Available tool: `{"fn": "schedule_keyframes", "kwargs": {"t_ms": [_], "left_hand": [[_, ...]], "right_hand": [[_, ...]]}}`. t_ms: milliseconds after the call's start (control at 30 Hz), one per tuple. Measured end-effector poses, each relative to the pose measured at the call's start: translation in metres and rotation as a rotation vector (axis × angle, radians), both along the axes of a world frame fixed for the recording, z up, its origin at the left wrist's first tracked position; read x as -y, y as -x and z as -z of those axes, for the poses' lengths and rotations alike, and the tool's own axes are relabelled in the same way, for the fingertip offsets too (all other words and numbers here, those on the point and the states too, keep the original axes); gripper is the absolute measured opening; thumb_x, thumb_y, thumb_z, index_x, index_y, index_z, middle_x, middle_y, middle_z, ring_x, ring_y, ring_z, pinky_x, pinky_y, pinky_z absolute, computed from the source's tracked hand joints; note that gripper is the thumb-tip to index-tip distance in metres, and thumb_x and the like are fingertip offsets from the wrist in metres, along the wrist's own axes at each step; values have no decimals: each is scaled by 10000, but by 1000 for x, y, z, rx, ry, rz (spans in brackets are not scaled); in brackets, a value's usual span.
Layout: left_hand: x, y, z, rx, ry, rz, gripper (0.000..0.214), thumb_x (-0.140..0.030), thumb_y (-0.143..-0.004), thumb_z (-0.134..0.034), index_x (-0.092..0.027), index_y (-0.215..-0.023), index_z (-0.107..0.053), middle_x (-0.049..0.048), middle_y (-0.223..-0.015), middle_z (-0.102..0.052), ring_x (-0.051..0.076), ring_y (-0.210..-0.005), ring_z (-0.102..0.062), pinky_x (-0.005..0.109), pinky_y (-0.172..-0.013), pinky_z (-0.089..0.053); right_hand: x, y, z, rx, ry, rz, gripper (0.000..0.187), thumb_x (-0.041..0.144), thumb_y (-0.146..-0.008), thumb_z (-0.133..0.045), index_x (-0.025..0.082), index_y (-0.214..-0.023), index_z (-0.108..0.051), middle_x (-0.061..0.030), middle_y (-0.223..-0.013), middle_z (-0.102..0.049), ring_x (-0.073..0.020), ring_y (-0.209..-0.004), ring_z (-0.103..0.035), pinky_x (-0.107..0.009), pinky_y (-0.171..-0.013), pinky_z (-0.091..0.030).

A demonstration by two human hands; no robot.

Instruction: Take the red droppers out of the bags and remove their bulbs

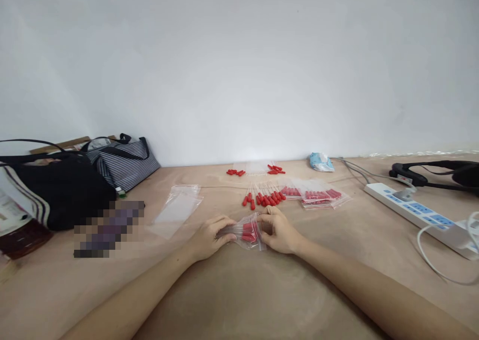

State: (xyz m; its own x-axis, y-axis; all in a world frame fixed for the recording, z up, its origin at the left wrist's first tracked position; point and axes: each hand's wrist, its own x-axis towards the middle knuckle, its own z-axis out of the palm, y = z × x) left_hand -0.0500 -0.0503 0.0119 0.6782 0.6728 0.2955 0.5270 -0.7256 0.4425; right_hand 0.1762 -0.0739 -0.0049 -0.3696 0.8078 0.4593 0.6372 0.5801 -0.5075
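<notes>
Both my hands rest low on the tan table and grip one small clear zip bag (247, 232) with red-bulbed droppers inside. My left hand (211, 236) pinches the bag's left end, and my right hand (276, 229) pinches its right end. Just beyond them lies a loose row of red-bulbed droppers (264, 197). To its right sit filled clear bags of droppers (318, 195). Farther back, two small heaps of red bulbs (275, 169) flank a patch of clear tubes (256, 169). A stack of empty clear zip bags (177, 208) lies to the left.
A black bag (56, 190) and a striped bag (123, 163) stand at the left by the wall. A white power strip (422, 213) with cables runs along the right, with a black headset (437, 173) behind it. A blue tissue pack (321, 162) lies near the wall.
</notes>
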Motion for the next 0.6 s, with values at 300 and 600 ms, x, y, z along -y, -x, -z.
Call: {"fn": "schedule_keyframes", "kwargs": {"t_ms": [300,600], "left_hand": [[-1,-1,1,33,7,-31,206,-304,-822,-457,-199,-960,-570,41,-906,-594,152,-798,-547,270,-726,-423],[0,-3,-3,19,57,-27,222,-299,-789,-508,-202,-981,-560,36,-936,-600,160,-836,-553,275,-750,-426]], "right_hand": [[-4,2,-11,-83,170,-159,219,248,-687,-623,206,-902,-619,-14,-866,-605,-143,-785,-523,-275,-722,-392],[-5,15,-20,73,310,-13,262,238,-508,-692,149,-708,-549,29,-607,-526,-90,-521,-438,-195,-456,-309]]}}
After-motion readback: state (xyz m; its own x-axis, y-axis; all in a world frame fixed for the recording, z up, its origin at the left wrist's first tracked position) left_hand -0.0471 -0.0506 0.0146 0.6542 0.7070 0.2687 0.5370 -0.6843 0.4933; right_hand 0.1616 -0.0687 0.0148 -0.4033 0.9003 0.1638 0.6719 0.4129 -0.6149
